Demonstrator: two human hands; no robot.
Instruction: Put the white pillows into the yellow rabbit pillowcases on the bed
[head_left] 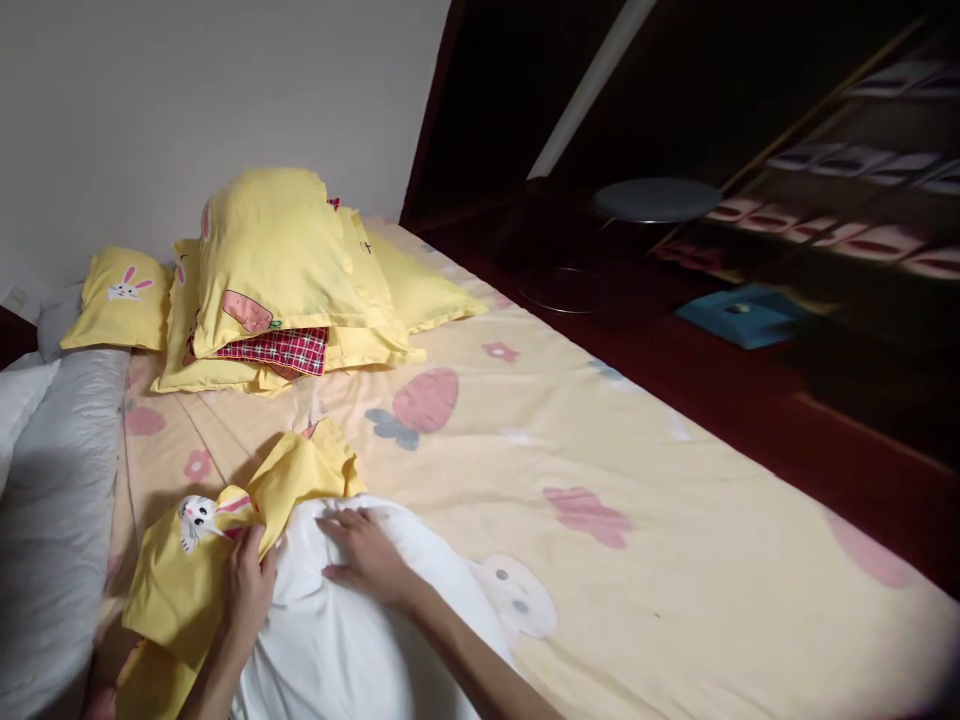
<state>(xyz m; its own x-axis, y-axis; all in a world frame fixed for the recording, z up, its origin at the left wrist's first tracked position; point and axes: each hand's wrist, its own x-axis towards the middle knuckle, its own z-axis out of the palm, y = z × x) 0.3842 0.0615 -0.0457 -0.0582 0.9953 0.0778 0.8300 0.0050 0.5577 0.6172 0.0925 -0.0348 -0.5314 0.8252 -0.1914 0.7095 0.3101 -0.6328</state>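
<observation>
A white pillow lies at the near end of the bed, partly inside a yellow pillowcase with a rabbit print. My left hand grips the pillowcase's open edge beside the pillow, fingers closed on the cloth. My right hand lies flat on top of the white pillow, fingers stretched out and pressing down. The pillowcase is bunched around the pillow's far left corner.
The bed has a pale yellow sheet with carrot and flower prints. Yellow pillows are stacked at the head, with a red checked cloth under one. A grey quilt runs along the left. Dark floor, a round stool and a blue box are to the right.
</observation>
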